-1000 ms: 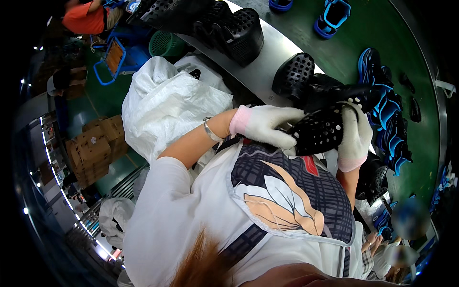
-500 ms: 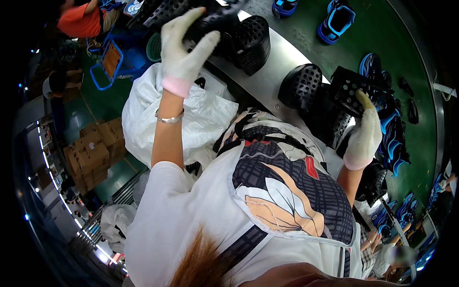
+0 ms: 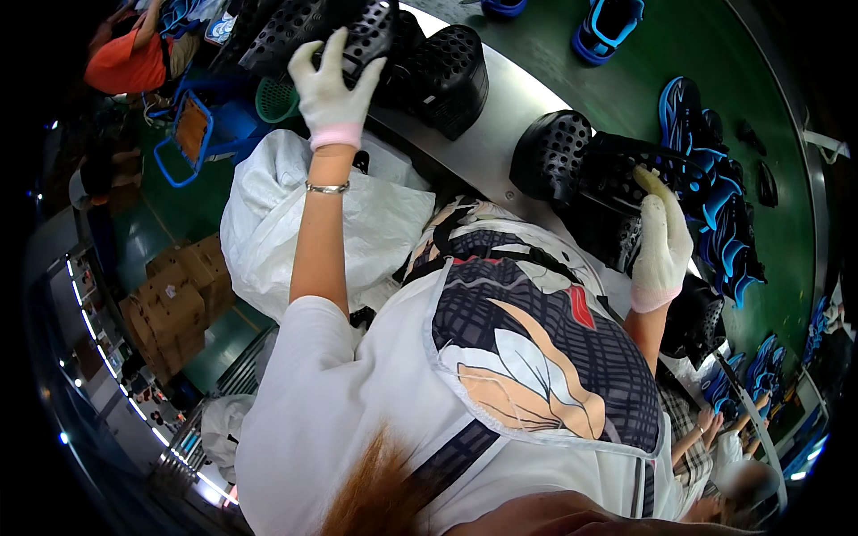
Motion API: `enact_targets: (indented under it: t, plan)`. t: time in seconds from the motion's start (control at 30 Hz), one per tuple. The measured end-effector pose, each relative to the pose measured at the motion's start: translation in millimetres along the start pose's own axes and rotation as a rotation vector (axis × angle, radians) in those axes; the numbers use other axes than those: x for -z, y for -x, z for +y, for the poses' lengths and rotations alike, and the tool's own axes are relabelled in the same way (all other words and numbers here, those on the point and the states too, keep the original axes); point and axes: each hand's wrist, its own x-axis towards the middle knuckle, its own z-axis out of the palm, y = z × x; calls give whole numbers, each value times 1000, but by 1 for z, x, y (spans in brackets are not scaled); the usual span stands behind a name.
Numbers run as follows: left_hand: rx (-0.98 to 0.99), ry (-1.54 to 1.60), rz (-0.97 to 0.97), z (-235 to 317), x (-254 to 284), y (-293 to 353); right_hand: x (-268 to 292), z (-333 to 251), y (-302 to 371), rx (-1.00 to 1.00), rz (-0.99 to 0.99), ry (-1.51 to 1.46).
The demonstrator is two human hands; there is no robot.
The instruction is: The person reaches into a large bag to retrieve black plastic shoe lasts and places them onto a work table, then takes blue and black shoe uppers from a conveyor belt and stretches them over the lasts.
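My left hand [image 3: 335,94], in a white glove with a pink cuff, is open at the upper left. Its spread fingertips reach the lower edge of a black perforated clog [image 3: 371,31]; I see no firm grip around it. On the right, my gloved right hand [image 3: 661,237] is closed on another black clog [image 3: 617,170], thumb on its side and the other fingers mostly hidden. To the left of that clog lies a rounded black clog [image 3: 554,152] with holes in its toe. More black clogs [image 3: 451,76] are stacked near my left hand.
A metal ledge [image 3: 509,94] borders a green surface [image 3: 563,80] with several blue-and-black shoes [image 3: 688,116]. White sacking [image 3: 295,223] bulges beside my left arm. Cardboard boxes [image 3: 165,313], a blue frame [image 3: 183,134] and a person in orange [image 3: 125,62] are at left.
My left fingertips have come to the black clog's edge, and that clog has shifted left. My right hand has tipped its clog lower and flatter. The whole view has turned slightly.
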Motion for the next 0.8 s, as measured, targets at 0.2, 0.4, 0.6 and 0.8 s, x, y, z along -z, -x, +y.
enact_targets:
  t: [0.2, 0.4, 0.6, 0.8]
  plan:
    - [-265, 51, -82, 47, 18, 0, 0, 4, -4, 14, -8, 5]
    - [-281, -111, -293, 54, -4, 21, 5, 0, -7, 3, -90, 71]
    - [12, 771, -653, 94, 36, 38, 0, -9, -4, 37, -271, -23]
    - [-62, 748, -783, 155, 32, 75, 3, -5, 7, 72, -441, 66]
